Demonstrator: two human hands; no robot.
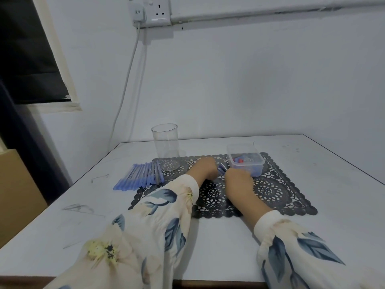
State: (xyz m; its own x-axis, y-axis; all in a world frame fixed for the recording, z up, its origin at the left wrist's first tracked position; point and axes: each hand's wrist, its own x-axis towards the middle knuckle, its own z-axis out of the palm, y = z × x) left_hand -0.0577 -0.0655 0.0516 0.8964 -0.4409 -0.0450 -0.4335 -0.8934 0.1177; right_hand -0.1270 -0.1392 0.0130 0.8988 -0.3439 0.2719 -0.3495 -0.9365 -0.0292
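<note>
— Gripping pen [222, 168] at both ends, left hand [205, 167] and right hand [238, 178] curled, above mat [270, 190]. Why beside box [245, 163]?
— Likely for reaching caps [239, 160]; row of pens [143, 176] parked left, out of the way.

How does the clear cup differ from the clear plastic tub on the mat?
The cup is tall and round; the tub is low and rectangular. The cup looks empty; the tub holds small red and blue pieces. The cup stands by the row of pens; the tub stands further right. Both are clear, open-topped and upright on the dark lace mat.
</note>
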